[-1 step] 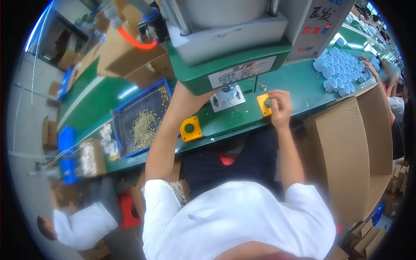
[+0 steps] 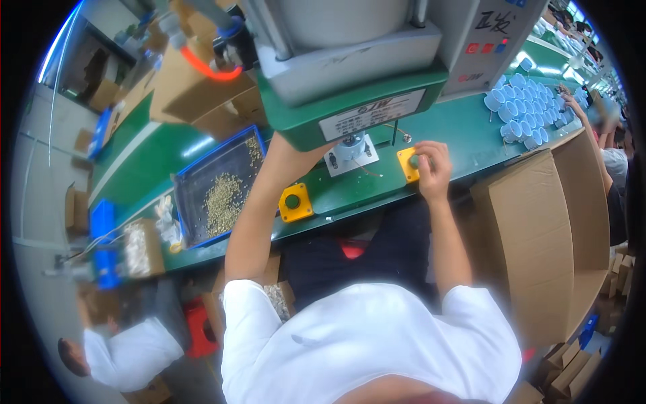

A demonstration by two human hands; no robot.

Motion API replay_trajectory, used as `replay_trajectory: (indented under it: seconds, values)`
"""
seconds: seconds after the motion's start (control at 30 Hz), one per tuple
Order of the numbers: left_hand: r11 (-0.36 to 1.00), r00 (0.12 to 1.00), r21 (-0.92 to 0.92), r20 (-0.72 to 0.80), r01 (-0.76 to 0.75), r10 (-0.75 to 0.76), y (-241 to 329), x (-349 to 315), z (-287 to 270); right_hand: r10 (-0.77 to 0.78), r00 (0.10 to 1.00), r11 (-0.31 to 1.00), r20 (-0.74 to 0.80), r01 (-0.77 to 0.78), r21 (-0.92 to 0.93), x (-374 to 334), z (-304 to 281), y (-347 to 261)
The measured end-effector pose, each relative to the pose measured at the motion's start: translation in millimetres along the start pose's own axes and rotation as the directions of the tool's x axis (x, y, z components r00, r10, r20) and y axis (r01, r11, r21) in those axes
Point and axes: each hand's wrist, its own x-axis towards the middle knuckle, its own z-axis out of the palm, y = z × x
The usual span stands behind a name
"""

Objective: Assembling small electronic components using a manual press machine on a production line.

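My left hand [image 2: 306,151] reaches under the green head of a press [image 2: 363,108], which hides its fingers. Beneath the head a light-blue, cup-like part [image 2: 351,149] stands upright on a white fixture plate [image 2: 363,160], close to that hand. A thin wire trails from it toward the table's front. My right hand [image 2: 434,168] rests at a yellow button box [image 2: 407,168], fingers curled over its green push button [image 2: 414,161]. A second yellow button box [image 2: 296,204] with a green button sits beside my left forearm, untouched.
A blue-rimmed tray [image 2: 185,209] of small brass-coloured pieces lies left on the green table [image 2: 350,195]. Several light-blue cups [image 2: 518,111] stand at the right, near another person's arm [image 2: 580,111]. A large open carton [image 2: 525,249] stands at my right; another person [image 2: 134,350] sits lower left.
The whole view has shifted slightly, with the press and table a little further left. Both hands keep their places at the press and the button box.
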Motion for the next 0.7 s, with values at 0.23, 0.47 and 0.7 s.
replay_trajectory:
  seconds: [0.23, 0.47, 0.7]
  values:
    - [0.975, 0.971, 0.220, 0.229, 0.020, -0.072, -15, 10, 2, 0.042, 0.999, 0.999, -0.012, -0.042, 0.006, -2, -1, -4]
    - [0.875, 0.873, 0.389, 0.268, 0.288, -0.407, 24, 27, 12, 0.020, 0.998, 1.000, -0.065, -0.018, 0.022, -2, -10, -5]
    - [0.956, 0.959, 0.146, 0.096, 0.253, -0.268, -52, -4, -2, -0.038, 0.986, 0.999, -0.163, 0.038, -0.001, 0, -6, -12]
